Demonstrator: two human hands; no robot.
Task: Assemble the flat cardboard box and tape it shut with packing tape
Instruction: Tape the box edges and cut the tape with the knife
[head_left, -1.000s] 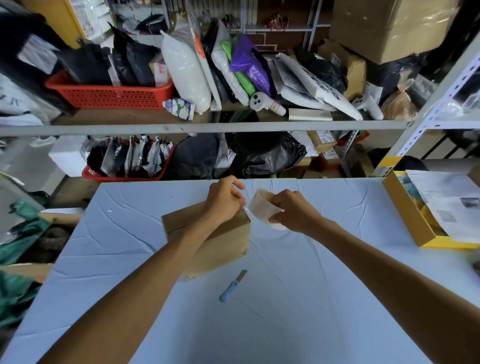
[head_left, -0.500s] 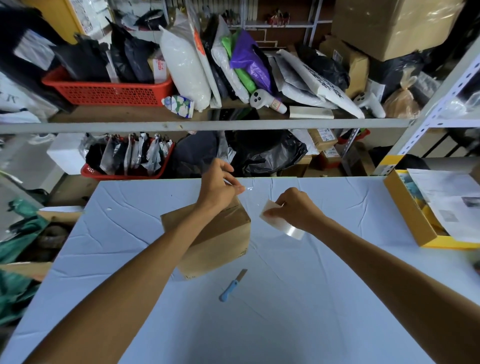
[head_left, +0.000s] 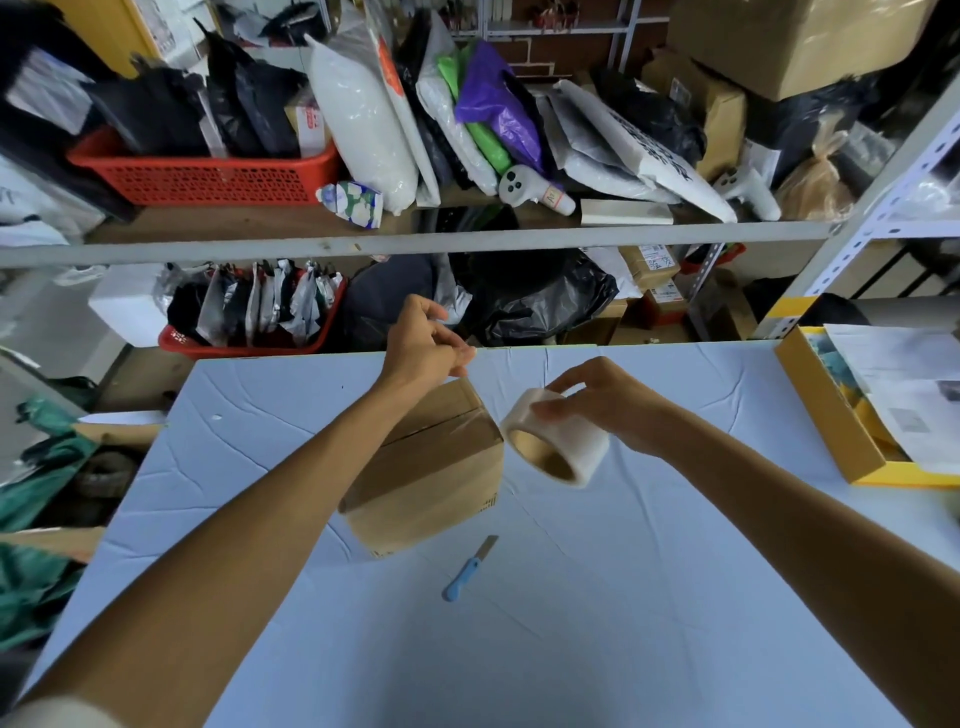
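Observation:
An assembled brown cardboard box (head_left: 431, 478) sits on the white table (head_left: 597, 623), its top flaps closed and a seam showing across the top. My right hand (head_left: 602, 402) holds a roll of clear packing tape (head_left: 553, 439) just right of the box, core facing me. My left hand (head_left: 423, 343) is raised above the box's far edge with thumb and fingers pinched together, apparently on the pulled-out tape end; the clear strip itself is too faint to see.
A small blue-handled knife (head_left: 467, 571) lies on the table in front of the box. A yellow tray (head_left: 831, 415) with papers sits at the right edge. Cluttered shelves with red baskets (head_left: 208, 176) and bags stand behind the table.
My left hand has risen up and back from the box's top corner. My right hand has turned the tape roll so its core faces me, and has moved slightly right.

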